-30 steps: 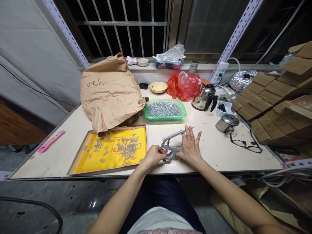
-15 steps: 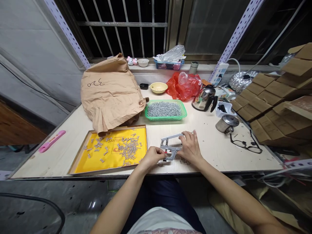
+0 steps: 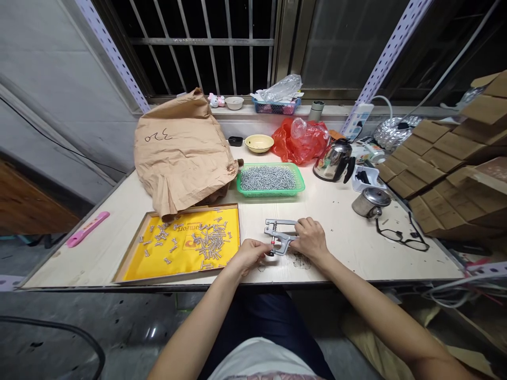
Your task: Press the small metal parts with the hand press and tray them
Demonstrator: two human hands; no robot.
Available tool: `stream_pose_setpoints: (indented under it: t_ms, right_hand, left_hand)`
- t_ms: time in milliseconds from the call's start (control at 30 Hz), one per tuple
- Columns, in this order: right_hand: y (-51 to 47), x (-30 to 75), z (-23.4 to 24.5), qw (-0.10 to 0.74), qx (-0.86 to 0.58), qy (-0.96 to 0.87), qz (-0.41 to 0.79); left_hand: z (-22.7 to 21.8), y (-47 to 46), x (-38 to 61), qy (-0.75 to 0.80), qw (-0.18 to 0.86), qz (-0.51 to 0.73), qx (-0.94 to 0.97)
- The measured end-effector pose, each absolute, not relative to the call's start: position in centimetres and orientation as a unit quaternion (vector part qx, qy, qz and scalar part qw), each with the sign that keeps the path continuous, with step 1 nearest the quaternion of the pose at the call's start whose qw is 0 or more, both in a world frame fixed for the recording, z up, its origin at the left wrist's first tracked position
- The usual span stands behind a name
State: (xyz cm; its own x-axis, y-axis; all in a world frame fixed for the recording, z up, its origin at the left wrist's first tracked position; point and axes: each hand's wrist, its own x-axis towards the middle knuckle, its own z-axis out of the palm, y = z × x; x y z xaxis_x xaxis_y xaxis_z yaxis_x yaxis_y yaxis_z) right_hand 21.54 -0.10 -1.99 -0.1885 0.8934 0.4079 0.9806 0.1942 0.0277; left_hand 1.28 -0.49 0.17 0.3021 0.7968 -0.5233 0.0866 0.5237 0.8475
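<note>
My right hand (image 3: 311,238) is wrapped round the handles of grey snap-fastener pliers (image 3: 282,240), which have a spring and a red-tipped pin at the jaw. The pliers stand over the near part of the table, their jaw pointing left. At the jaw, my left hand (image 3: 252,255) has thumb and forefinger pinched together; what lies between them is too small and hidden to tell. Left of that hand is a shallow tray (image 3: 132,240) lined in yellow, with several small metal pieces (image 3: 212,243) heaped and scattered in it.
Behind the pliers stands a green basket (image 3: 271,193) full of small metal parts. A large brown paper bag (image 3: 182,148) overlaps the tray's back edge. To the right are a kettle (image 3: 332,161), a metal cup (image 3: 366,203), glasses (image 3: 404,238) and stacked cardboard boxes (image 3: 443,174). A pink cutter (image 3: 87,229) lies far left.
My right hand has closed on the pliers, its fingers curling in. The upper handle has come down towards the lower one and the jaw gap has narrowed. My left hand stays at the jaw.
</note>
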Motion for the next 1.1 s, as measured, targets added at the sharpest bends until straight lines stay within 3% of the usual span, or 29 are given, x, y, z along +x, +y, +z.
stream_pose_setpoints:
  t_ms: [167, 400, 767, 933, 1100]
  right_hand:
    - [-0.4, 21.6, -1.3, 0.223, -0.618, -0.741, -0.138]
    - [-0.3, 21.7, -2.9, 0.259, -0.66, -0.696, -0.113]
    - [0.2, 22.6, -4.0, 0.269, -0.693, -0.662, -0.096]
    - [0.0, 22.7, -4.4, 0.269, -0.689, -0.667, -0.09]
    - [0.1, 22.4, -4.6, 0.265, -0.673, -0.686, -0.078]
  left_hand:
    - [-0.5, -0.5, 2.3, 0.536, 0.68, 0.272, 0.42]
    - [-1.1, 0.6, 3.5, 0.562, 0.592, 0.319, 0.481]
    - [7.2, 14.4, 4.0, 0.547, 0.423, 0.422, 0.586]
    - [8.2, 12.3, -1.2, 0.535, 0.377, 0.339, 0.676]
    - [5.0, 6.4, -7.3, 0.601, 0.276, 0.113, 0.741]
